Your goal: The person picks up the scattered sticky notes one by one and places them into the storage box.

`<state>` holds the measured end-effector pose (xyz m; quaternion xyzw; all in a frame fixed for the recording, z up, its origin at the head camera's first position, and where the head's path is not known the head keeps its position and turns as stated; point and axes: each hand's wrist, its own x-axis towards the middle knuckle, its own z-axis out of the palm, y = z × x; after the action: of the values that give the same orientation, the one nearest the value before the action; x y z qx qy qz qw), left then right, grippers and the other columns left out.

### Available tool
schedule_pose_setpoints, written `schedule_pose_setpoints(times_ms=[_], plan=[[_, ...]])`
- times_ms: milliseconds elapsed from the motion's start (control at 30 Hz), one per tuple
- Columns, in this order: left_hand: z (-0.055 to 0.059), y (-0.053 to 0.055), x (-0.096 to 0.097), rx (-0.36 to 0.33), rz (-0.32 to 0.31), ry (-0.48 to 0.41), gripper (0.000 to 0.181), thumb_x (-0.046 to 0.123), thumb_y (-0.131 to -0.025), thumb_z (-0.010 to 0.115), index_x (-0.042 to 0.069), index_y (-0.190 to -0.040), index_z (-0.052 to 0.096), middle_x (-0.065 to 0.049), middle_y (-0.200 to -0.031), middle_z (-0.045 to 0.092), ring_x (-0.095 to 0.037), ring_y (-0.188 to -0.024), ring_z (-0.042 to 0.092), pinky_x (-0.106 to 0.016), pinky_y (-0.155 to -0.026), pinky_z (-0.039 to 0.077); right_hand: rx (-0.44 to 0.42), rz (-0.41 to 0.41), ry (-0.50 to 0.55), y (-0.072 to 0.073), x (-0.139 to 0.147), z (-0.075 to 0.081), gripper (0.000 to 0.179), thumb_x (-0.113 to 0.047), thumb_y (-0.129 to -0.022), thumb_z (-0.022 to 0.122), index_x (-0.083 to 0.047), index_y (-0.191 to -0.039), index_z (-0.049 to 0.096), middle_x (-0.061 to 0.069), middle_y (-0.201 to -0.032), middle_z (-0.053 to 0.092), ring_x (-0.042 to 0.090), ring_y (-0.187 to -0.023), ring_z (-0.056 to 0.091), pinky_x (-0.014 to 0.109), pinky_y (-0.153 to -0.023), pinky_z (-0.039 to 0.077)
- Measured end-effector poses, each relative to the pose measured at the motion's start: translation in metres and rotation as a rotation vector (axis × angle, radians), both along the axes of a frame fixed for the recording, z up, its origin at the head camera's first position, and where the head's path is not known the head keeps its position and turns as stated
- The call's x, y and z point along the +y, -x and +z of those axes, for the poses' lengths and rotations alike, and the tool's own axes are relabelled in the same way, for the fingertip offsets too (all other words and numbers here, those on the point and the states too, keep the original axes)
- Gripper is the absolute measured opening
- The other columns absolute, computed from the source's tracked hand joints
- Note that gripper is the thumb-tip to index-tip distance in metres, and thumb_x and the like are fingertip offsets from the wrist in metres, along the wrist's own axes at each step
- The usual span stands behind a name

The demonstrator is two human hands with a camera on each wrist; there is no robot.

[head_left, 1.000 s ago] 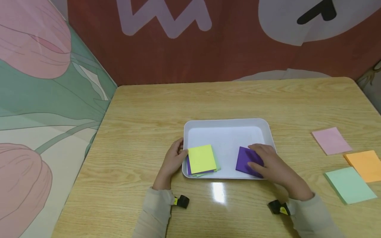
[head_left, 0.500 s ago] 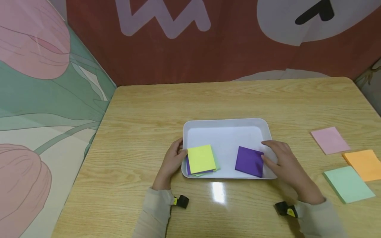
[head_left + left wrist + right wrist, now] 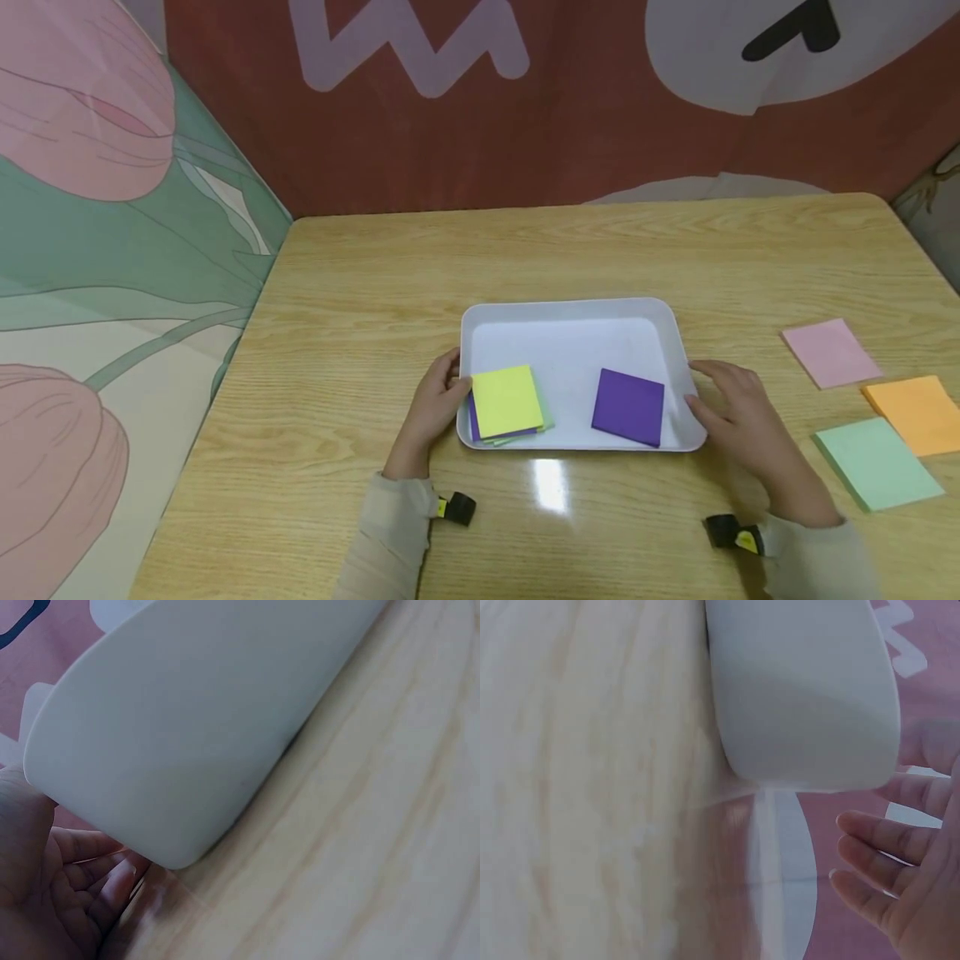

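Observation:
A white tray (image 3: 562, 342) lies on the wooden table. At its left end my left hand (image 3: 432, 407) grips the wall, thumb at the rim; the left wrist view shows curled fingers (image 3: 84, 874) outside the wall. Just off the right end is my right hand (image 3: 746, 421), fingers spread and holding nothing; whether its fingertips touch the rim I cannot tell. Inside the tray, a yellow sticky note pad (image 3: 507, 402) tops a pile with purple and green edges showing. A purple sticky note pad (image 3: 628, 407) lies tilted at the tray's right side.
Right of the tray, a pink pad (image 3: 831, 353), an orange pad (image 3: 915, 412) and a mint green pad (image 3: 877, 462) lie on the table (image 3: 337, 333). A red patterned wall covering (image 3: 420, 150) stands behind the table's far edge.
My right hand has let go of the purple sticky note pad and moved right, out of the tray to beside its right rim. The left hand has stayed at the left end.

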<state>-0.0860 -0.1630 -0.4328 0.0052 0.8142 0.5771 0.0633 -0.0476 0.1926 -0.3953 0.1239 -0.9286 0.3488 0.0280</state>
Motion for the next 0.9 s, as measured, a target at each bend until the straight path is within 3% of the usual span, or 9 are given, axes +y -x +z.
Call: schedule_pose_setpoints(times_ms=[200, 333, 567, 900], plan=[[0.002, 0.001, 0.0, -0.01, -0.007, -0.026, 0.046, 0.0, -0.08, 0.049, -0.008, -0.124, 0.037, -0.021, -0.109, 0.047, -0.028, -0.093, 0.048, -0.038, -0.079, 0.042, 0.011, -0.032, -0.004, -0.001, 0.007, -0.002, 0.038, -0.011, -0.084, 0.053, 0.01, -0.114, 0.043, 0.031, -0.114, 0.039, 0.049, -0.104, 0.028, 0.06, -0.082, 0.023], [0.003, 0.001, 0.0, -0.016, -0.007, -0.007, 0.046, 0.002, -0.081, 0.048, -0.006, -0.125, 0.038, -0.018, -0.109, 0.047, -0.025, -0.093, 0.049, -0.033, -0.078, 0.042, 0.027, -0.046, -0.006, -0.002, 0.015, -0.004, 0.039, -0.009, -0.083, 0.054, 0.011, -0.114, 0.043, 0.033, -0.113, 0.039, 0.052, -0.102, 0.028, 0.06, -0.082, 0.022], [0.001, 0.0, 0.0, -0.003, 0.005, 0.026, 0.047, 0.008, -0.082, 0.049, -0.001, -0.126, 0.039, -0.013, -0.11, 0.047, -0.021, -0.093, 0.049, -0.032, -0.078, 0.042, -0.09, -0.099, -0.055, -0.006, 0.035, -0.004, 0.046, -0.015, -0.086, 0.049, 0.013, -0.12, 0.035, 0.039, -0.115, 0.033, 0.056, -0.104, 0.021, 0.063, -0.081, 0.018], [-0.002, 0.001, -0.001, 0.005, 0.01, 0.034, 0.046, 0.008, -0.081, 0.049, -0.001, -0.125, 0.04, -0.012, -0.108, 0.048, -0.02, -0.09, 0.049, -0.031, -0.076, 0.043, -0.179, -0.153, -0.096, -0.015, 0.067, -0.008, 0.053, -0.017, -0.088, 0.046, 0.017, -0.123, 0.026, 0.044, -0.113, 0.029, 0.059, -0.104, 0.019, 0.065, -0.08, 0.017]])
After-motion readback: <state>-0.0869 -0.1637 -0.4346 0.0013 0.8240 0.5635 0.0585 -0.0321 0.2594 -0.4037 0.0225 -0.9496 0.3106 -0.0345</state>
